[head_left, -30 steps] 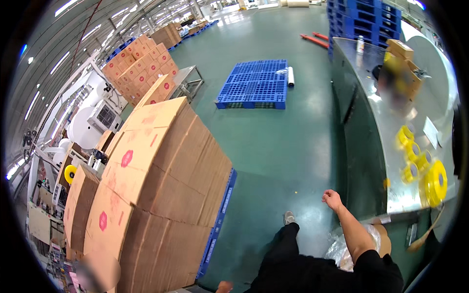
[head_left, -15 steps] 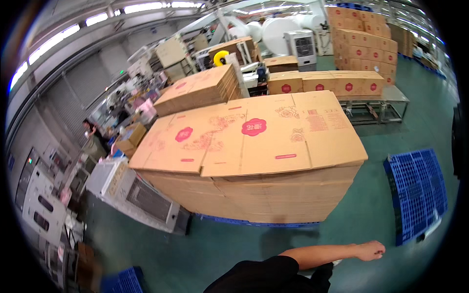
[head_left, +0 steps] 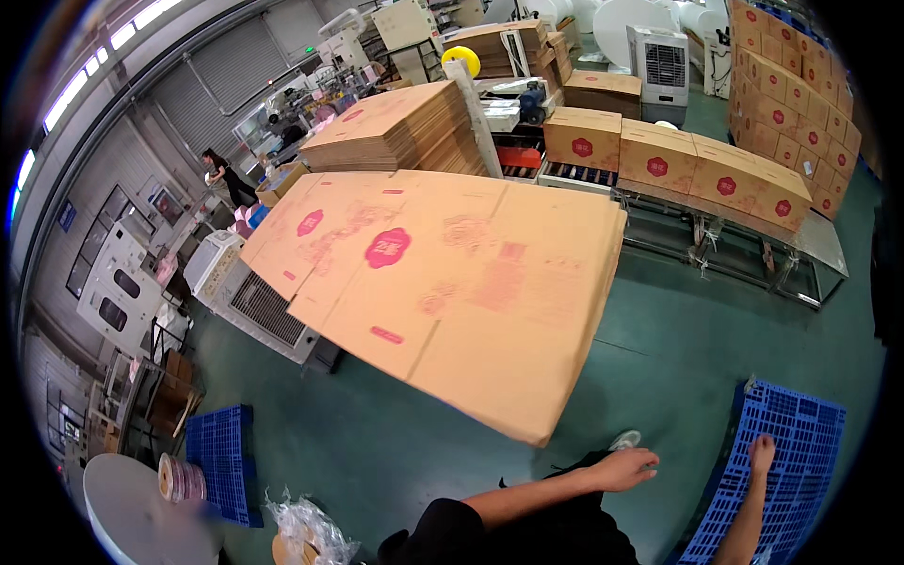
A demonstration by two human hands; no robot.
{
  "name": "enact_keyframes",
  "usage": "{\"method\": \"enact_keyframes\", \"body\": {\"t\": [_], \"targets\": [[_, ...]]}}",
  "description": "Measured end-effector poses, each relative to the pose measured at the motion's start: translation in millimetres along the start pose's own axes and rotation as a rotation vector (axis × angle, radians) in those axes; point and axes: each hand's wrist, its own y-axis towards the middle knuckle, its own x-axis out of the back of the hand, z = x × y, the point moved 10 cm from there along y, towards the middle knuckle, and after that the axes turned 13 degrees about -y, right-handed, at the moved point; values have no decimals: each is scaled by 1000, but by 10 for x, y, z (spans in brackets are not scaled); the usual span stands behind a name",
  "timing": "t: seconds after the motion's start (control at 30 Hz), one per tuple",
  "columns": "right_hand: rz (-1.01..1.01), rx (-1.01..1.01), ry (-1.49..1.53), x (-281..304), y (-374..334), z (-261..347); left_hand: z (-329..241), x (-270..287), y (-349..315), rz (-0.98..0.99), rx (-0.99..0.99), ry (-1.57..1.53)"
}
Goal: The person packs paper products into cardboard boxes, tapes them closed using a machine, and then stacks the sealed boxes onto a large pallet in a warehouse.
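My left hand (head_left: 625, 469) hangs over the floor in front of my body, its fingers loosely bent and slightly apart, with nothing held. Farther right, my right hand (head_left: 761, 456) is curled closed in front of the blue plastic pallet (head_left: 800, 443), and no object shows in it. Nearest ahead stands a big stack of flat brown cardboard cartons (head_left: 490, 353) with red flower-shaped prints. Neither hand touches it.
A roller conveyor (head_left: 716, 235) with a row of closed cartons (head_left: 656, 168) runs at the right. A tall carton stack (head_left: 791, 113) stands behind. An air cooler (head_left: 254, 297) is left of the flat cartons. Lower left are another blue pallet (head_left: 218, 461) and crumpled plastic film (head_left: 311, 523).
My view has shifted toward the carton stack's right end. My left hand has moved left in view, and my right hand has come into view at the lower right.
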Motion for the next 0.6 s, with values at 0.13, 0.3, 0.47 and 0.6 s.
{"method": "enact_keyframes", "body": {"t": [0.13, 0.3, 0.47, 0.6], "targets": [[11, 72, 5, -392, 1177, 651, -286, -191, 1334, 149, 53, -79], [230, -101, -672, -220, 1251, 875, -779, -43, 3258, 62, -94, 114], [-41, -659, -501, 745, 545, -1417, -1319, -152, 4981, 238, -46, 37], [643, -1111, -958, 1053, -1215, -3339, -1404, -266, 6756, 336, -46, 126]]}}
